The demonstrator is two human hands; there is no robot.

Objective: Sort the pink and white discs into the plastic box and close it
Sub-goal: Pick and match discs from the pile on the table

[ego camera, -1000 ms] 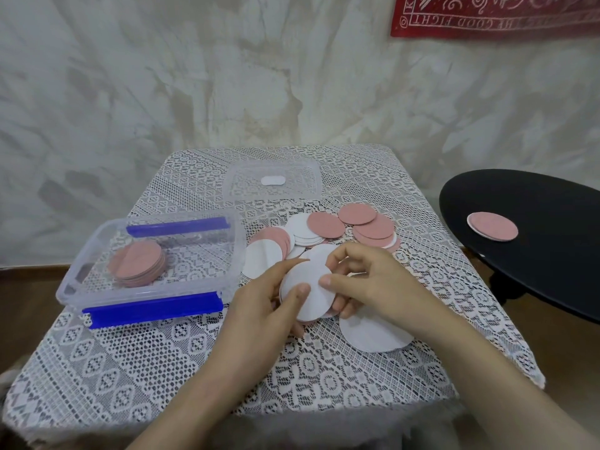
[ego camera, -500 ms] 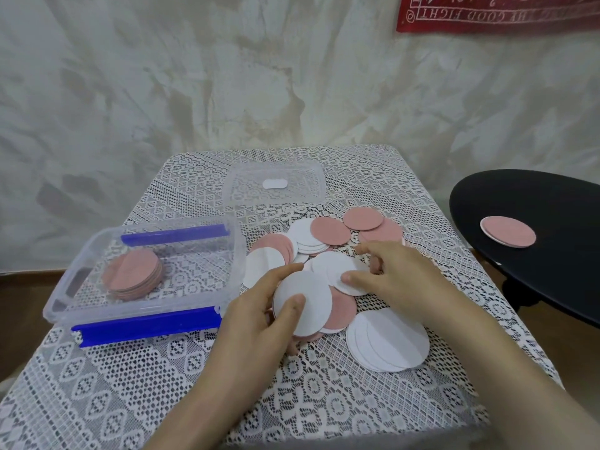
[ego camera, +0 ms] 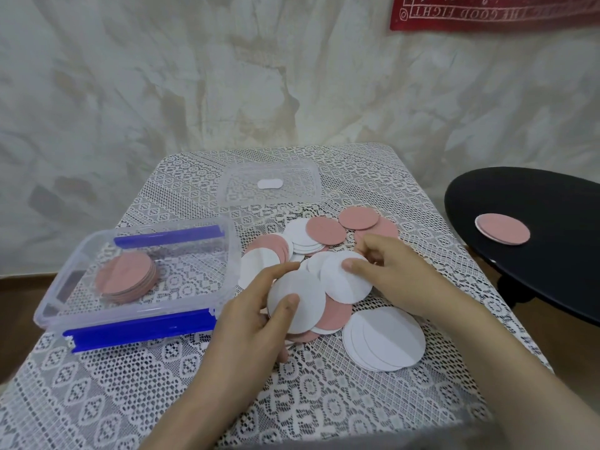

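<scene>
1. discs (ego camera: 328, 230), pink and white, are strewn loose on the lace table (ego camera: 146, 401), at twelve o'clock of the hands.
2. a white disc (ego camera: 302, 297) is gripped by the left hand (ego camera: 256, 323), with the thumb on its face and the fingers curled behind its rim.
3. a second white disc (ego camera: 341, 284) is pinched at its far edge by the right hand (ego camera: 393, 274); the first is overlapped by it at two o'clock.
4. the box (ego camera: 52, 303) is set open at nine o'clock of the left hand, and a pink stack (ego camera: 128, 282) is held in it.
5. the lid (ego camera: 292, 196) is laid apart at twelve o'clock of the loose discs.
6. a white stack (ego camera: 386, 342) is laid at four o'clock of the left hand, beside the right wrist.
7. a black table (ego camera: 552, 196) is seen at three o'clock, with a pink disc (ego camera: 505, 233) on it.
</scene>
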